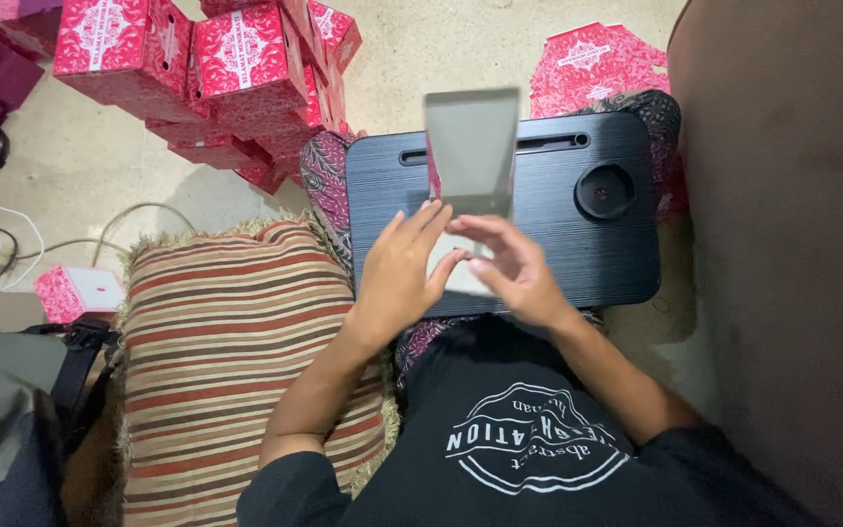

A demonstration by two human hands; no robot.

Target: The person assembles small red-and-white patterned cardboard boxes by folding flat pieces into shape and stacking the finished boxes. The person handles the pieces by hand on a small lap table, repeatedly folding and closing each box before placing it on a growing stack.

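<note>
Flat grey-backed red cardboard box blank stands upright, pinched low by left hand and right hand over black lap counter; loose fingertip grip, could topple

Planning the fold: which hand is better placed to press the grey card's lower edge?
Probably right: the right hand lies over the grey card there; the left hand touches only its left side.

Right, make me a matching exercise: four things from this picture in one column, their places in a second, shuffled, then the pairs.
1. flat card sheet
2. stack of red boxes
3. striped cushion
4. round recess

A. on the floor, top left
B. at the person's left side
C. held in both hands over the black lap desk
D. in the desk's right part

Pairs: 1-C, 2-A, 3-B, 4-D
</note>
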